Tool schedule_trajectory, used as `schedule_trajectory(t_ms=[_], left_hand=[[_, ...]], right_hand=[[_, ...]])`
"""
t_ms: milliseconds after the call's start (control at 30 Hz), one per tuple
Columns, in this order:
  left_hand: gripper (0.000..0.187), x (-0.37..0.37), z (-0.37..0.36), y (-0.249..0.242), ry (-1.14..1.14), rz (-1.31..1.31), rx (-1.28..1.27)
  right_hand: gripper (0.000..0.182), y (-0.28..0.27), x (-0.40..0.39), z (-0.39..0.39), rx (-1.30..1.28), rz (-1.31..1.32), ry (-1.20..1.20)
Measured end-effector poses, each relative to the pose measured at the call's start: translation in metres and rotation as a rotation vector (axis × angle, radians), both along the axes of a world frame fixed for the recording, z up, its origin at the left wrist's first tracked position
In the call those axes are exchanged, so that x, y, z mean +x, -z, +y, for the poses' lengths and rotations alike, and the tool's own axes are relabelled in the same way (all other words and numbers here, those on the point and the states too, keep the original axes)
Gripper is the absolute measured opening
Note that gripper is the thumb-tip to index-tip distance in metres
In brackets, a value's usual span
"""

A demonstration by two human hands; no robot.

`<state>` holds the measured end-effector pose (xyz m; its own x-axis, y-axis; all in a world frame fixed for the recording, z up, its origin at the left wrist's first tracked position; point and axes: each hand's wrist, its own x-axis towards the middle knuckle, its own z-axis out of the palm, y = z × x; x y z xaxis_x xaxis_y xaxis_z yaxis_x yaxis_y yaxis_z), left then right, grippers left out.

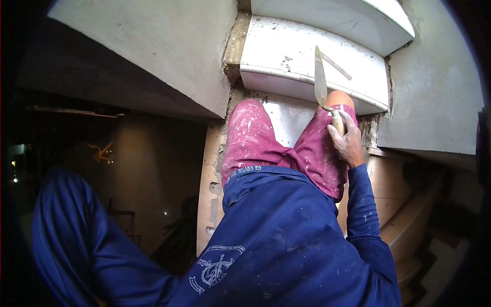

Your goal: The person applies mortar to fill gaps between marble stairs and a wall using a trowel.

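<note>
My right hand (346, 137) is closed round the wooden handle of a pointing trowel (320, 84), just over my right knee. Its narrow, mortar-smeared metal blade points away from me, over the edge of a white tiled step (286, 43). Beside the blade, a thin grey-brown strip (336, 66) lies slantwise on the tread. Pale dust coats my right fingers. At the left, my left arm shows only as a bent blue sleeve (71, 220); the hand itself is out of sight.
Crumbs of mortar (286, 64) dot the step. Above it is another white tiled step (342, 20). Grey plastered walls (153, 46) flank the stairs, with rough gaps along the tile ends. A dark drop opens on the left; brown stairs (409, 225) lie lower right.
</note>
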<state>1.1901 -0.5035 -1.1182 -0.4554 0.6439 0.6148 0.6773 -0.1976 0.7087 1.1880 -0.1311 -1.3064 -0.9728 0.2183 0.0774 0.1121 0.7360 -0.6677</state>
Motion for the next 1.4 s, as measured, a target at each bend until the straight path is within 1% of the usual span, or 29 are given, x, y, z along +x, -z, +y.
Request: schedule_trajectory(t_ms=[133,200,233,300,333,367,433,467,533,567,633,700,733,767,800,833,867,900,933,967,1033,1100,1133,1167,1233,1300,1333,1367,1400], left_hand=[[0.024,0.002,-0.027,-0.05,0.153,0.213,0.118],[0.025,0.004,-0.039,-0.076,0.237,0.311,0.188],[0.025,0.005,-0.043,-0.089,0.281,0.354,0.219],[0.025,0.005,-0.048,-0.113,0.36,0.427,0.281],[0.025,0.004,-0.051,-0.125,0.406,0.43,0.331],[0.026,0.001,-0.053,-0.131,0.437,0.423,0.363],[0.026,-0.008,-0.058,-0.129,0.485,0.31,0.481],[0.026,-0.017,-0.06,-0.116,0.506,0.185,0.576],[0.031,-0.045,-0.051,-0.063,0.354,-0.142,0.737],[0.037,-0.063,-0.044,-0.019,0.274,-0.315,0.812],[0.042,-0.077,-0.013,0.041,-0.133,-0.722,0.887],[0.041,-0.102,0.024,0.088,-0.533,-0.992,0.458],[0.047,-0.118,0.037,0.119,-0.607,-0.993,0.32],[0.053,-0.132,0.05,0.138,-0.674,-1.033,0.258],[0.053,-0.144,0.06,0.145,-0.709,-1.124,0.214],[0.051,-0.159,0.069,0.166,-0.663,-1.154,0.278],[0.05,-0.175,0.077,0.195,-0.617,-1.185,0.341],[0.048,-0.185,0.083,0.215,-0.568,-1.212,0.407],[0.048,-0.191,0.089,0.221,-0.593,-1.208,0.39],[0.049,-0.194,0.092,0.229,-0.619,-1.209,0.369],[0.047,-0.198,0.091,0.229,-0.674,-1.136,0.318],[0.045,-0.209,0.089,0.24,-0.743,-1.088,0.323],[0.044,-0.218,0.085,0.242,-0.705,-1.129,0.294],[0.041,-0.231,0.083,0.242,-0.65,-1.215,0.286],[0.038,-0.256,0.081,0.236,-0.605,-1.259,0.299],[0.045,-0.257,0.084,0.226,-0.615,-1.423,0.342],[0.048,-0.258,0.087,0.22,-0.616,-1.496,0.364],[0.049,-0.245,0.095,0.236,-0.713,-1.416,0.43],[0.05,-0.229,0.107,0.255,-0.802,-1.322,0.498]], right_hand=[[0.046,0.006,-0.028,-0.032,-0.349,-0.022,-0.097],[0.045,0.0,-0.063,-0.069,-0.463,-0.104,-0.217],[0.045,-0.006,-0.072,-0.086,-0.539,-0.148,-0.191],[0.044,-0.003,-0.098,-0.105,-0.624,-0.14,-0.244],[0.045,-0.004,-0.113,-0.115,-0.703,-0.171,-0.255],[0.047,-0.011,-0.126,-0.125,-0.813,-0.294,-0.236],[0.053,0.002,-0.159,-0.143,-0.89,-0.224,-0.225],[0.058,0.007,-0.173,-0.15,-0.925,-0.283,-0.169],[0.06,0.005,-0.196,-0.164,-0.947,-0.288,-0.117],[0.06,0.005,-0.203,-0.169,-0.958,-0.296,-0.087],[0.064,0.005,-0.209,-0.174,-0.943,-0.35,-0.053],[0.063,0.001,-0.209,-0.181,-0.924,-0.367,-0.017],[0.061,0.004,-0.209,-0.181,-0.877,-0.372,-0.043],[0.059,0.006,-0.208,-0.183,-0.838,-0.344,-0.044],[0.058,0.006,-0.206,-0.187,-0.802,-0.313,-0.045],[0.057,0.005,-0.207,-0.189,-0.766,-0.278,-0.047],[0.056,0.036,-0.214,-0.184,-0.618,-0.195,-0.146],[0.055,0.04,-0.211,-0.186,-0.582,-0.156,-0.127],[0.055,0.036,-0.208,-0.191,-0.545,-0.118,-0.106],[0.055,0.032,-0.203,-0.193,-0.413,-0.088,-0.087],[0.055,0.017,-0.194,-0.203,-0.596,-0.113,-0.015],[0.052,0.028,-0.206,-0.206,-0.677,-0.114,0.028],[0.051,0.038,-0.215,-0.208,-0.717,-0.116,0.048],[0.052,0.058,-0.233,-0.205,-0.601,-0.081,0.036],[0.056,0.097,-0.276,-0.197,-0.782,-0.118,-0.005],[0.06,0.054,-0.278,-0.201,-0.949,-0.253,0.017],[0.058,0.066,-0.277,-0.19,-0.737,-0.208,-0.107],[0.056,0.078,-0.276,-0.178,-0.522,-0.142,-0.207],[0.055,0.067,-0.257,-0.17,-0.366,-0.086,-0.311]])
